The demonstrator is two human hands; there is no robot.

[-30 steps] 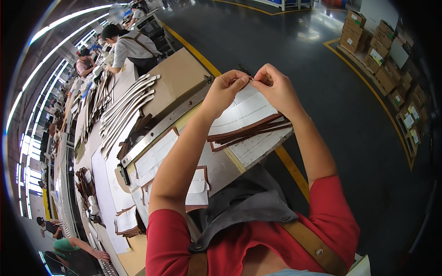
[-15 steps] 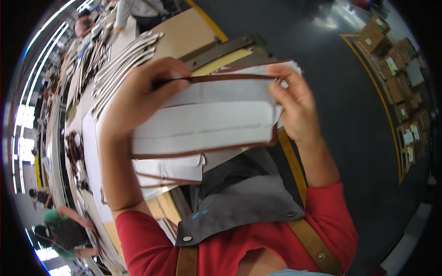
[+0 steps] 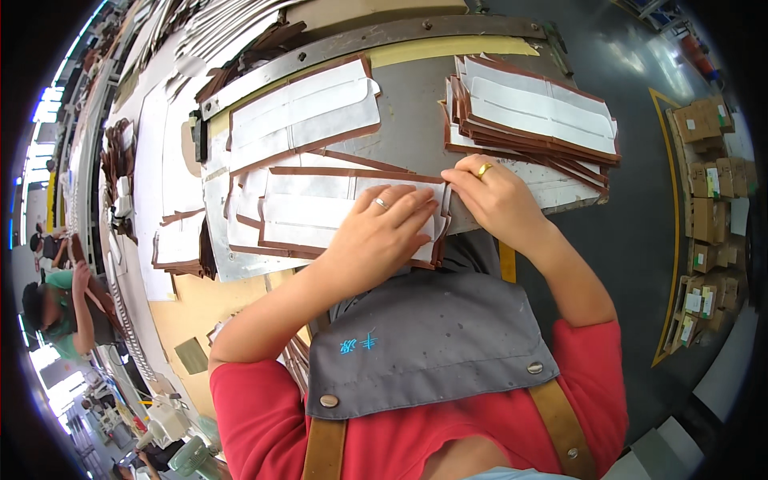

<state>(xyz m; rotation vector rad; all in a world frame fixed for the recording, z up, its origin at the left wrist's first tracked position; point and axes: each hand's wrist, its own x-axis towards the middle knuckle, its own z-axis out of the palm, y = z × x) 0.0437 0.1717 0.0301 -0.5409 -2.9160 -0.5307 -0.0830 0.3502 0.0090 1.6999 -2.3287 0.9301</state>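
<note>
Hands meet over a flat white panel edged in brown, lying on the grey metal table at its near edge, just ahead of the person's grey apron. The left hand lies palm-down on the panel's right half, fingers spread and pressing flat, a ring on one finger. The right hand sits just beside it, its grip pressed together, thumb and forefinger pinching the panel's upper right corner; it also wears a ring.

Taking the panel as the mark: beyond it, farther up the table, lies a second white piece with brown edging, close by with a strip of bare grey metal between them. To the panel's right and beyond the right hand, a stack of like pieces rests near the table's right edge, its lowest layers jutting toward the hand and touching the knuckles' side. A long metal rail runs along the far side of the table, closing it off above both piles. The bare grey strip between the second piece and the stack is the widest open patch of tabletop.

Left of the panel, smaller white and brown scraps crowd a tan board. Right of the table the dark floor lies open as far as a yellow line and cardboard boxes beyond. At the far left edge another person in green is seen.
</note>
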